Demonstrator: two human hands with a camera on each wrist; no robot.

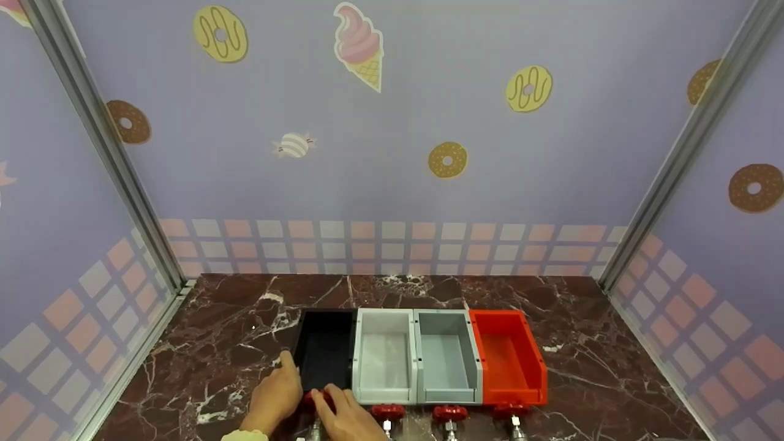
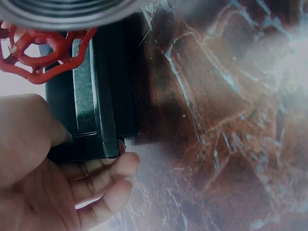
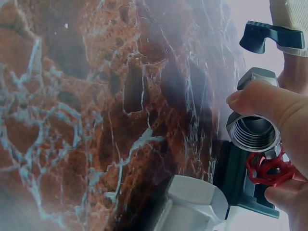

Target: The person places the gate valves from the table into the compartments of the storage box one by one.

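In the head view my left hand [image 1: 275,392] is at the front left of the black bin [image 1: 327,349], leftmost in the row. The left wrist view shows the left hand [image 2: 57,178] gripping a corner of that bin, thumb inside and fingers curled round the outside. My right hand [image 1: 352,419] holds a metal gate valve with a red handwheel [image 1: 317,399] at the bin's front. In the right wrist view the thumb lies against the threaded metal valve body [image 3: 254,130], and another finger is at the red handwheel [image 3: 269,168].
A white bin [image 1: 384,355], a grey bin [image 1: 447,355] and an orange-red bin [image 1: 508,355] stand side by side to the right. Before them are more valves with red handwheels [image 1: 450,413]. Patterned walls [image 1: 392,202] enclose the dark marbled table [image 1: 233,343].
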